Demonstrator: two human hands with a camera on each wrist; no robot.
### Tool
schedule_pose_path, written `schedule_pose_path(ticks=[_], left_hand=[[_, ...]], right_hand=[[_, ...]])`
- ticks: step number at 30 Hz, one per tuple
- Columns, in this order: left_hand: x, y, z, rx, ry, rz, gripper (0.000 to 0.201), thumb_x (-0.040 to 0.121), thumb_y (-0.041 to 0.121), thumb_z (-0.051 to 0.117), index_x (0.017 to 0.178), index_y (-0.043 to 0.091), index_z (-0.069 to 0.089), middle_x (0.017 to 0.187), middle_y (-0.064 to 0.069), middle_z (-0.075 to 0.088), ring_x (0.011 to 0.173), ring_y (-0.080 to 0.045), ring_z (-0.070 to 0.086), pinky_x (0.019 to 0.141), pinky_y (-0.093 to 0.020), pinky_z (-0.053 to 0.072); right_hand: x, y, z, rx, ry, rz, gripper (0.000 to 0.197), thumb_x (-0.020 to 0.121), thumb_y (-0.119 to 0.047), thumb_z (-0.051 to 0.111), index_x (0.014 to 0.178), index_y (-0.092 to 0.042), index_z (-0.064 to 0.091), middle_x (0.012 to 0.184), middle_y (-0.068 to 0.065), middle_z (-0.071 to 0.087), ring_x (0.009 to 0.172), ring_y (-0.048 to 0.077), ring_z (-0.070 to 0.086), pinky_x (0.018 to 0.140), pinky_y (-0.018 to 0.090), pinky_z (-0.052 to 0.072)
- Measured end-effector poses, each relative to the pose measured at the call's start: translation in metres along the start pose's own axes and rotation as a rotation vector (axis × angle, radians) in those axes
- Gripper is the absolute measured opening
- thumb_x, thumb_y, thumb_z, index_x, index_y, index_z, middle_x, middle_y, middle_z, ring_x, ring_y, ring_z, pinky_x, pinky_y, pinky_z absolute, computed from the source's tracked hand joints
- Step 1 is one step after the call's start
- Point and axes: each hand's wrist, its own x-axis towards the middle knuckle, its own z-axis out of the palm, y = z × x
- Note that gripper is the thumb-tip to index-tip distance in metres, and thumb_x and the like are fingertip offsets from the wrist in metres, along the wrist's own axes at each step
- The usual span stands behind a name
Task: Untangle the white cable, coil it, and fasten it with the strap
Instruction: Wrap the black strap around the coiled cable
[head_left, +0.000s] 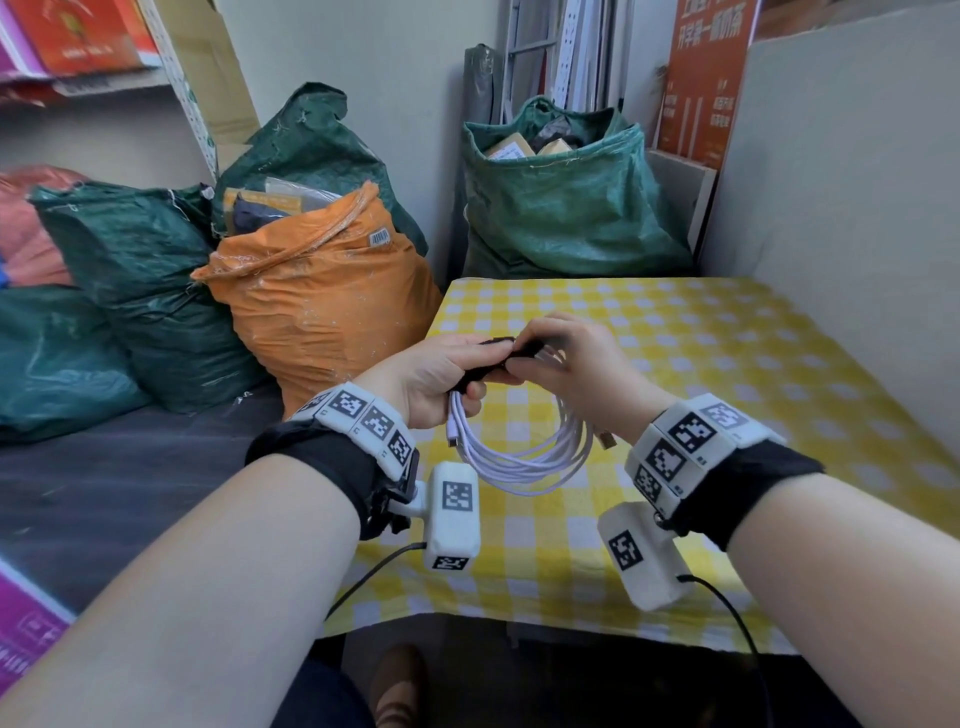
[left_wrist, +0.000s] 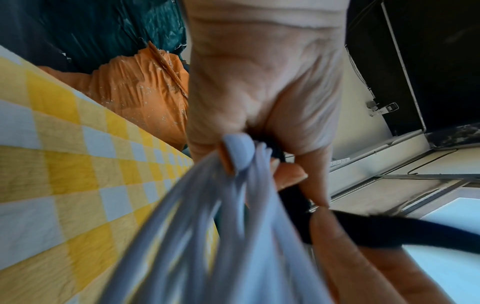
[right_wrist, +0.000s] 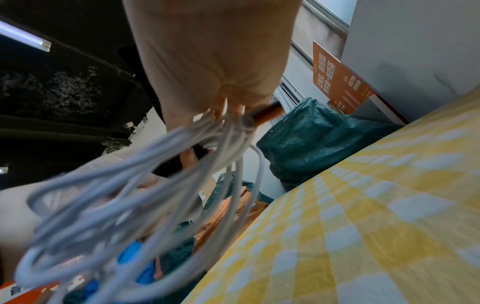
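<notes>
White cable (head_left: 524, 457) coiled, hangs above near left of checked table (head_left: 727, 364). Left hand (head_left: 431, 379) grips coil top. Black strap (head_left: 493, 358) lies left-right across bundle; right hand (head_left: 566, 364) pinches its right end, nearer the wrap.

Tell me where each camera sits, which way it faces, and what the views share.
Head: looks forward and down at both forearms; left hand and right hand hold the white cable and black strap above the checked table.
Left wrist: looks along the palm at cable and strap.
Right wrist: looks along the palm at the cable loops.
Shared: cable, table, orange sack.
</notes>
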Motion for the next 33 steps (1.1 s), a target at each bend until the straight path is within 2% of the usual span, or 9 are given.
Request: schedule_pose_path(ticks=[4, 7, 9, 14, 19, 22, 25, 28, 33], left_hand=[[0.002, -0.003, 0.002, 0.085, 0.061, 0.039, 0.025, 0.096, 0.034, 0.048, 0.095, 0.014, 0.064, 0.062, -0.001, 0.058, 0.038, -0.005, 0.030, 0.036, -0.014, 0.026], [0.001, -0.004, 0.002, 0.167, 0.068, 0.019, 0.026, 0.097, 0.036, 0.048, 0.092, 0.016, 0.065, 0.058, -0.001, 0.045, 0.036, -0.005, 0.028, 0.035, -0.015, 0.024], [-0.001, -0.003, 0.002, 0.203, 0.047, 0.009, 0.031, 0.096, 0.039, 0.048, 0.092, 0.013, 0.064, 0.051, 0.003, 0.040, 0.036, -0.005, 0.026, 0.035, -0.015, 0.022], [-0.003, 0.000, 0.011, 0.265, -0.015, 0.062, 0.020, 0.090, 0.025, 0.060, 0.075, 0.014, 0.051, 0.048, 0.006, 0.033, 0.041, -0.007, 0.025, 0.041, -0.018, 0.021], [-0.003, 0.000, 0.016, 0.255, -0.005, 0.117, 0.007, 0.090, 0.013, 0.061, 0.096, 0.015, 0.060, 0.066, 0.004, 0.040, 0.053, -0.007, 0.039, 0.041, -0.017, 0.028], [-0.004, 0.001, 0.017, 0.183, -0.043, 0.133, 0.013, 0.090, 0.009, 0.059, 0.102, 0.013, 0.059, 0.074, 0.003, 0.047, 0.057, -0.005, 0.050, 0.039, -0.015, 0.030], [-0.005, 0.000, 0.019, 0.096, -0.058, 0.139, 0.016, 0.091, 0.007, 0.057, 0.105, 0.014, 0.060, 0.082, 0.005, 0.060, 0.072, -0.007, 0.063, 0.043, -0.015, 0.035], [-0.006, -0.004, 0.019, 0.002, -0.078, 0.140, 0.019, 0.092, 0.005, 0.054, 0.107, 0.016, 0.061, 0.099, 0.001, 0.067, 0.091, -0.011, 0.069, 0.059, -0.017, 0.050], [-0.008, -0.006, 0.019, -0.091, -0.083, 0.114, 0.022, 0.093, 0.002, 0.052, 0.109, 0.010, 0.063, 0.102, -0.005, 0.071, 0.089, -0.015, 0.071, 0.074, -0.024, 0.057]], right_hand=[[0.005, -0.008, -0.007, 0.103, 0.150, 0.146, 0.022, 0.090, -0.023, 0.062, 0.068, -0.018, 0.060, 0.062, -0.001, 0.059, 0.055, 0.000, 0.054, 0.053, 0.013, 0.039], [0.010, -0.005, -0.017, 0.247, 0.299, 0.250, 0.022, 0.091, -0.022, 0.059, 0.072, -0.012, 0.065, 0.069, 0.010, 0.068, 0.068, 0.026, 0.068, 0.069, 0.040, 0.057], [0.012, -0.001, -0.021, 0.272, 0.328, 0.315, 0.024, 0.092, -0.022, 0.058, 0.069, -0.017, 0.062, 0.069, 0.006, 0.066, 0.069, 0.027, 0.069, 0.072, 0.046, 0.057], [0.008, 0.011, -0.015, 0.188, 0.116, 0.512, 0.032, 0.097, -0.028, 0.048, 0.079, -0.006, 0.064, 0.065, 0.005, 0.063, 0.055, 0.017, 0.059, 0.058, 0.032, 0.051], [0.001, 0.011, -0.015, 0.408, -0.143, 0.778, 0.029, 0.096, -0.028, 0.051, 0.090, -0.004, 0.065, 0.067, 0.007, 0.070, 0.057, 0.017, 0.065, 0.063, 0.031, 0.055], [-0.001, 0.008, -0.017, 0.569, -0.190, 0.846, 0.029, 0.094, -0.026, 0.052, 0.080, -0.002, 0.062, 0.059, 0.007, 0.066, 0.057, 0.024, 0.061, 0.068, 0.038, 0.053], [-0.001, 0.000, -0.018, 0.693, -0.248, 0.883, 0.035, 0.096, -0.024, 0.048, 0.067, -0.006, 0.053, 0.058, 0.009, 0.056, 0.048, 0.023, 0.055, 0.058, 0.034, 0.047], [-0.002, -0.007, -0.019, 0.746, -0.316, 0.867, 0.033, 0.097, -0.028, 0.047, 0.073, -0.007, 0.053, 0.061, 0.008, 0.053, 0.054, 0.025, 0.054, 0.058, 0.035, 0.047], [0.003, -0.003, -0.012, 0.516, -0.226, 0.920, 0.025, 0.095, -0.028, 0.049, 0.077, -0.011, 0.050, 0.068, 0.006, 0.047, 0.054, 0.018, 0.043, 0.052, 0.027, 0.039]])
